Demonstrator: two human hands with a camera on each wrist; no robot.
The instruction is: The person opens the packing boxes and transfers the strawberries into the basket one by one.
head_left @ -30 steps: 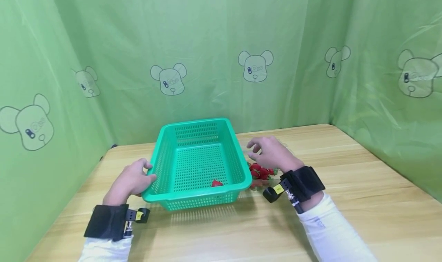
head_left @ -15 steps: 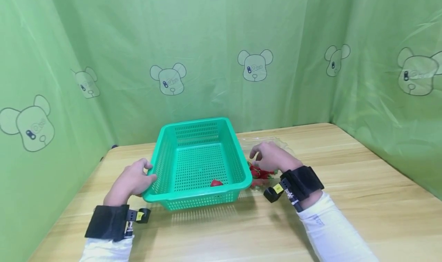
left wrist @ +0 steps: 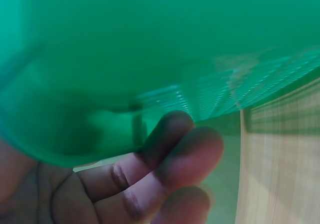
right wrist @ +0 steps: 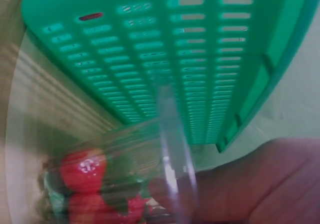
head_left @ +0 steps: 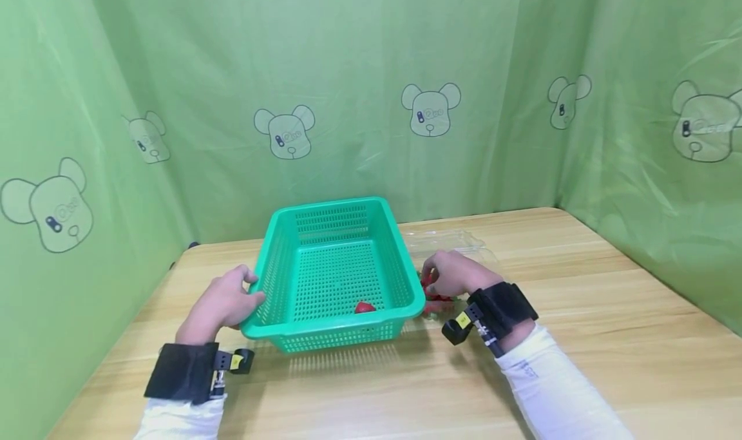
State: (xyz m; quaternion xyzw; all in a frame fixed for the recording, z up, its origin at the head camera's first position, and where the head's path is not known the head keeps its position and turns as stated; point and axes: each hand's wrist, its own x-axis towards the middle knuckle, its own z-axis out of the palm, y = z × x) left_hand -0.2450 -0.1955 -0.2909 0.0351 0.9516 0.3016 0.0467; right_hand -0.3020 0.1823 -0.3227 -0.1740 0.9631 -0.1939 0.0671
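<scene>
A green plastic basket [head_left: 336,330] with slotted walls stands on the table, one red strawberry [head_left: 364,307] lying inside near its front. At the basket's left front corner my left hand [head_left: 227,297] grips the rim; the left wrist view shows its fingers [left wrist: 192,156] curled beneath the rim. Right of the basket sits a clear plastic box [right wrist: 175,154] holding several strawberries [right wrist: 84,170] with green leaves. My right hand [head_left: 455,272] reaches down into this box, fingertips among the fruit. Whether the fingers pinch a strawberry is hidden by the hand and blurred in the right wrist view.
The box's clear lid [head_left: 443,239] extends behind my right hand. A wooden table [head_left: 359,395] carries everything. Green curtains [head_left: 348,53] with bear-head drawings hang at the back and on both sides.
My right hand has lowered into the clear box, its fingers now down at the strawberries. My left hand and the basket have stayed where they were.
</scene>
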